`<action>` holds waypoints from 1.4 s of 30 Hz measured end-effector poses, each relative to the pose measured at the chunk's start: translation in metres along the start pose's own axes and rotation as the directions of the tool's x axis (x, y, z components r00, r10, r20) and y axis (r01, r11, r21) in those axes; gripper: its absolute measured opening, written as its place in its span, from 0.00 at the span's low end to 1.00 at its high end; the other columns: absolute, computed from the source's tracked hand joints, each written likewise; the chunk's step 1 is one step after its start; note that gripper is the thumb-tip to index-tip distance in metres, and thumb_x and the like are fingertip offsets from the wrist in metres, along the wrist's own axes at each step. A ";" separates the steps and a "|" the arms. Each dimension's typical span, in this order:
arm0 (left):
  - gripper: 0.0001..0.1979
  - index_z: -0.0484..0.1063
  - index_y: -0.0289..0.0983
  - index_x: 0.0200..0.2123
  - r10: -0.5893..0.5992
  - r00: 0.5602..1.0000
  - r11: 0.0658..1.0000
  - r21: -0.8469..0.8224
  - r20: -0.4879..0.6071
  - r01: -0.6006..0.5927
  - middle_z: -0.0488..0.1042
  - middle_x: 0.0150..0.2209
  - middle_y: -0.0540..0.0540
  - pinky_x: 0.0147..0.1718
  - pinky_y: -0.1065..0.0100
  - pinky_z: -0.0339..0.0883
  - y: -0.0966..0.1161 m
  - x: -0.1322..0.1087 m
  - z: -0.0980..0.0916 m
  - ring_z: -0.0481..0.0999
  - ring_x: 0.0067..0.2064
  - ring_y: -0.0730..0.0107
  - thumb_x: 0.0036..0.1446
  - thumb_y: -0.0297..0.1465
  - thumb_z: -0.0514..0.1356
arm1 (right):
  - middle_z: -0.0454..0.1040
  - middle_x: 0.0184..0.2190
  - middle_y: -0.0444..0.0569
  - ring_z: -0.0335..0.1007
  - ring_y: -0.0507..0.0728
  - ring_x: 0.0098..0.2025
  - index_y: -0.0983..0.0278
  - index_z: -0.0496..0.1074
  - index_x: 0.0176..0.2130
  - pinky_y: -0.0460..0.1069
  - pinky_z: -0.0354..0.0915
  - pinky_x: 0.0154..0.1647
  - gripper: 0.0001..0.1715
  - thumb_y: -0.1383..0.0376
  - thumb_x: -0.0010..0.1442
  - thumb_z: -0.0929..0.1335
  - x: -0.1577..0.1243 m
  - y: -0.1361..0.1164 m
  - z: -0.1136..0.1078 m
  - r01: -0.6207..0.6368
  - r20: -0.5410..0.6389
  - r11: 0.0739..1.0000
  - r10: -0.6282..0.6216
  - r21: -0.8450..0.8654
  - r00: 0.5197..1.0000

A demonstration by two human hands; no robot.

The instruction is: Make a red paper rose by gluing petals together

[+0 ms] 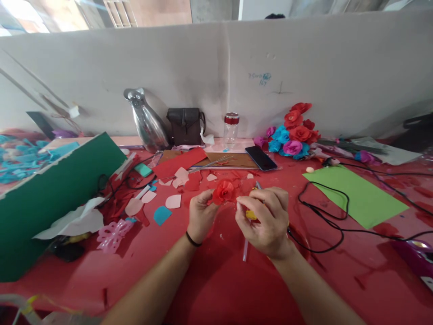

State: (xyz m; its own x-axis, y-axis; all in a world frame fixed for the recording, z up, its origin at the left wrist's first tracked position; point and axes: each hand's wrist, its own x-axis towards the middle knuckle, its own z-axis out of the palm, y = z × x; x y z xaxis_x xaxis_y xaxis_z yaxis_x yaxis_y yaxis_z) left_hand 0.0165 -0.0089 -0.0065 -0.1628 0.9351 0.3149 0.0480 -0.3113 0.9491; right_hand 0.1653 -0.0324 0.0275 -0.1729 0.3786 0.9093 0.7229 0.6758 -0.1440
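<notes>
Red flower [225,192] sits in curled left fingers [204,197].

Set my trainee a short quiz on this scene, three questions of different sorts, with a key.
1. Multiple choice. What do the fingers of the left hand hold?
A) a phone
B) a red paper flower
C) a metal flask

2. True or false. The clear jar with the red lid stands between the dark bag and the bunch of paper flowers.

3. Open question. What colour is the large flat sheet on the right side of the table?

Key: 1 B; 2 true; 3 light green.
</notes>
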 end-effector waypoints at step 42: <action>0.08 0.76 0.37 0.27 0.240 0.933 0.908 0.278 0.269 -0.314 0.77 0.25 0.47 0.31 0.72 0.66 0.000 -0.001 -0.005 0.73 0.28 0.70 0.53 0.25 0.57 | 0.69 0.30 0.46 0.64 0.57 0.37 0.61 0.71 0.30 0.54 0.62 0.40 0.03 0.67 0.55 0.67 0.009 0.006 -0.004 -0.530 0.293 0.809 0.459 0.252 0.839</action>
State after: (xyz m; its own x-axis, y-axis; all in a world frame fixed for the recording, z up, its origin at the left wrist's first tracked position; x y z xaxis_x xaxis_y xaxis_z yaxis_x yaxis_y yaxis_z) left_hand 0.0112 -0.0103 -0.0071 0.1246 0.8432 0.5230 0.3687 -0.5287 0.7646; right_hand 0.1709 -0.0277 0.0362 -0.0093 0.8126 0.5828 0.5078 0.5059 -0.6973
